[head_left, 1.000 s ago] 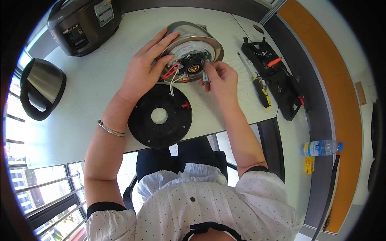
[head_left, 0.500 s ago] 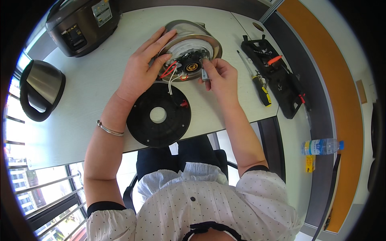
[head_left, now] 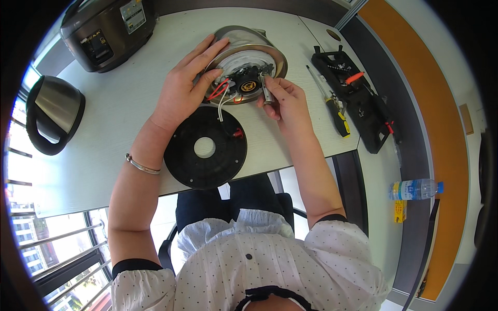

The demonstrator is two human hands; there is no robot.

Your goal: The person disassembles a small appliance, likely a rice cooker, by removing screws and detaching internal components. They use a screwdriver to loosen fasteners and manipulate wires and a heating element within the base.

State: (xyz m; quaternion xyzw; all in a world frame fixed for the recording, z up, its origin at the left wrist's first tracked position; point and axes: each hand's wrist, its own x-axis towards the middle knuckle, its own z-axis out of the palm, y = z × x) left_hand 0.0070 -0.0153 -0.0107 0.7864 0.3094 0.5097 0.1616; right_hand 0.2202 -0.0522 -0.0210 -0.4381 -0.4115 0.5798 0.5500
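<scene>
A shiny metal kettle body [head_left: 244, 37] lies on its side on the table, its opened underside facing me. Inside the rim sits a black connector part [head_left: 248, 83] with a gold-coloured ring, and red and white wires [head_left: 222, 101] come out beside it. My left hand [head_left: 192, 78] wraps around the kettle's left side, fingers over the top and thumb near the rim. Between the thumb and fingers of my right hand [head_left: 285, 98] is a small silver metal tool [head_left: 267, 93], its tip against the connector's right edge. The black round base cover [head_left: 179, 150] lies in front, the wires hanging over it.
A yellow-and-black screwdriver [head_left: 340, 122] lies to the right beside a black tool case [head_left: 358, 103]. At the left stand a steel kettle [head_left: 62, 106] and a dark cooker [head_left: 109, 36]. A plastic bottle [head_left: 417, 189] lies at the far right.
My right hand has turned the small metal tool slightly, so its lower end points a little more to the right. My left hand and the kettle body stay in place.
</scene>
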